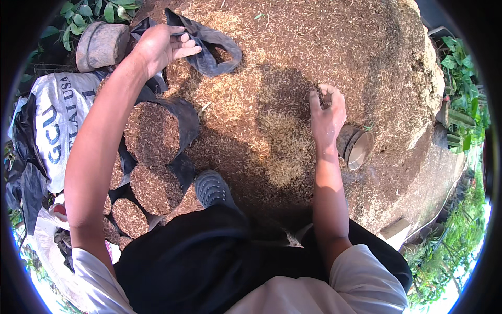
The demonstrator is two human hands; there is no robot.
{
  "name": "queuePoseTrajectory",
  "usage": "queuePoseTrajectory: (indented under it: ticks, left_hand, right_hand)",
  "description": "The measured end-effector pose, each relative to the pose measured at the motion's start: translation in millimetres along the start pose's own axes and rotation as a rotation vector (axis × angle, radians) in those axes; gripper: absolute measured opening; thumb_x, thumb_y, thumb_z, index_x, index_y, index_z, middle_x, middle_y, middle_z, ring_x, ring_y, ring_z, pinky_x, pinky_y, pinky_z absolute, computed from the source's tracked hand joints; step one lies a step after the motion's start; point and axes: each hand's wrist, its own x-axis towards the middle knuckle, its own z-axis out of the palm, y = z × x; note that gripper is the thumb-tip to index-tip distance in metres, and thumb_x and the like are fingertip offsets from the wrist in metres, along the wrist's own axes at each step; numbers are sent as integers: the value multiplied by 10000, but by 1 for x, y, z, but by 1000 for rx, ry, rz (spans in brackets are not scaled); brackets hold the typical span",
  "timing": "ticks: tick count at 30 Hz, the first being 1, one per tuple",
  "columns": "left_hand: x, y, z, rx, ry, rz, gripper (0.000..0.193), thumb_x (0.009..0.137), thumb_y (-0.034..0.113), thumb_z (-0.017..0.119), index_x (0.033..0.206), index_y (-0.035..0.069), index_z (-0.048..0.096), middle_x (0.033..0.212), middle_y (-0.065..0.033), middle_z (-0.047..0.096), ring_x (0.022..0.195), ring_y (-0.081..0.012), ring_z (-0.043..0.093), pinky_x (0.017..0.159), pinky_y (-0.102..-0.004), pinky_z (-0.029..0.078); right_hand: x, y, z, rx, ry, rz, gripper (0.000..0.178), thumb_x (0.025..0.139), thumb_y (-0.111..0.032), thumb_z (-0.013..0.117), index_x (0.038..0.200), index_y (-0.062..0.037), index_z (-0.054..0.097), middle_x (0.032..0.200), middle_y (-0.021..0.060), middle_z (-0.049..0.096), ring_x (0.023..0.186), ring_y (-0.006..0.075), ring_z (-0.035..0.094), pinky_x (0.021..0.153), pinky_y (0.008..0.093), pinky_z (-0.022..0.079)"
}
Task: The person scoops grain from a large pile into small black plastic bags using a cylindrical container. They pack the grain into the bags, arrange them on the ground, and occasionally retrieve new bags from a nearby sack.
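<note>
At the upper left, my left hand (pixel 166 48) is at the rim of a black plastic grow bag (pixel 212 63), its fingers closed over the edge. The bag's mouth gapes to the right, and some brown soil mix shows inside. My right hand (pixel 328 112) is low over the heap of soil mix (pixel 282 141) on the right, thumb and fingers curved but apart. Dark soil shows in the gap between them; whether any lies in the palm is hidden. Just below that wrist, a small round pot (pixel 360 148) lies tipped on its side.
Several filled black bags (pixel 152 133) stand close together on the left. Behind them are a white printed sack (pixel 65 123) and an upturned clay-coloured pot (pixel 102 46). My shoe (pixel 213 189) rests beside the filled bags. Green plants (pixel 463 68) border the heap.
</note>
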Motion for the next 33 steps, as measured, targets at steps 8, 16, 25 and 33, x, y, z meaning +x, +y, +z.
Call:
queuePoseTrajectory:
  ticks: [8, 16, 25, 33]
  left_hand:
    - [4, -32, -4, 41, -59, 0, 263, 1126, 101, 389, 1264, -122, 415, 1077, -133, 480, 998, -251, 614, 1040, -473, 647]
    - [-17, -31, 30, 71, -59, -39, 209, 1117, 60, 371, 1213, -121, 412, 1038, -131, 506, 970, -281, 644, 1039, -473, 647]
    - [-72, -41, 12, 230, -86, -81, 407, 1097, 293, 558, 1338, -13, 440, 1034, -110, 545, 1015, -267, 637, 984, -434, 622]
    - [-132, -126, 64, 991, -395, -222, 734, 1073, 481, 510, 1646, 73, 301, 1634, -307, 349, 1462, -403, 477, 1139, -517, 506]
  right_hand:
    - [-137, -45, -22, -318, -926, 3, 948, 775, -559, 890, 1571, -276, 460, 1618, 310, 275, 1332, 616, 498, 1006, 621, 587]
    - [-162, 18, -12, -272, -1047, -266, 735, 955, -246, 772, 1598, -331, 426, 1655, 230, 269, 1443, 455, 443, 1172, 548, 498]
    - [-98, 32, -42, 123, -367, -388, 768, 907, -240, 829, 1581, -209, 464, 1609, 245, 388, 1418, 472, 488, 1177, 543, 473]
    - [-215, 38, -48, 17, -292, 567, 1179, 755, -396, 957, 1683, -217, 252, 1651, 367, 171, 1499, 559, 289, 1175, 678, 348]
